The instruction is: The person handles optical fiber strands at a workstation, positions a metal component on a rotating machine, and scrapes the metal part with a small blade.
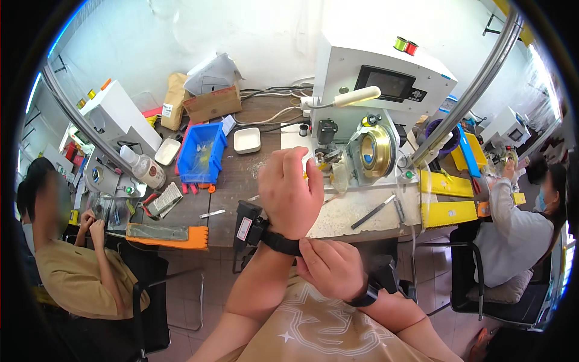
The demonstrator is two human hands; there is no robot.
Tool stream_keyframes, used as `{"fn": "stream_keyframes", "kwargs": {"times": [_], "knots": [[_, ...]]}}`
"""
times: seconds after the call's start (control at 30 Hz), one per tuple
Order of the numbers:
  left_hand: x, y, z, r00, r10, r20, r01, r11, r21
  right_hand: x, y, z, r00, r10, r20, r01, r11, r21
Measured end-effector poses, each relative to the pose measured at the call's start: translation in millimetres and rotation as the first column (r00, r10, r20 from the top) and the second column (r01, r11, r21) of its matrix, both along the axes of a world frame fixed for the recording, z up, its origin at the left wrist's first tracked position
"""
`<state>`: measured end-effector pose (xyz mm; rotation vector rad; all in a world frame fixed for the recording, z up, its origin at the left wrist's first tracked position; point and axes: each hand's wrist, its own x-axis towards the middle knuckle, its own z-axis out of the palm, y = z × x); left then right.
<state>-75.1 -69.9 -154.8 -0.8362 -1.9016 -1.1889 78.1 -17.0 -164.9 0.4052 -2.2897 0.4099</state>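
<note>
Where a black strap (281, 243) circled the left wrist, two bare hands met. Left hand (292, 196): raised, back upward, fingers loosely bent, thumb apart from the forefinger; nothing was seen in it, though the palm was hidden. Right hand (332, 265): fingers curled, fingertips touching the right end of the strap; whether they pinched or only pressed it could not be told.

Strap: long axis across the left forearm, sloping down from a black box (246, 226) on the wrist's left side to the right fingertips. From the right hand it lay left and slightly up; of the two, that hand alone had fingers on it. A black band (365, 296) ringed the right wrist.

Beyond the left hand stood a brown table (234, 193), bearing a white machine (342, 84) with a dark screen (386, 83) and a brass-coloured wheel (379, 154). To the left were a white dish (246, 140), a blue bin (196, 170) and a plastic bottle (145, 170); to the right, a black-handled tool (371, 213) and a yellow tray (449, 213).

Outermost: one seated person (84, 271) at left, hands together, and another (515, 235) at right.
</note>
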Motion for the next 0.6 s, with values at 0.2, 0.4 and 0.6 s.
{"fn": "stream_keyframes", "kwargs": {"times": [0.2, 0.4, 0.6], "knots": [[-5.8, 10.7, -14.2, 0.986, -0.046, 0.16, 0.028, 0.993, 0.113, 2.7, -4.9, 7.8, 0.992, -0.007, 0.129, -0.027, 0.966, 0.259], [-16.2, 8.0, -15.7, 0.053, -0.998, -0.018, -0.194, -0.028, 0.981, -6.1, -16.1, 14.8, 0.996, 0.082, 0.046, -0.092, 0.959, 0.27], [-16.8, 7.8, -1.0, 0.381, -0.822, 0.423, 0.161, 0.509, 0.845, -5.7, -26.8, 16.3, 0.987, 0.137, 0.088, -0.158, 0.937, 0.311]]}}
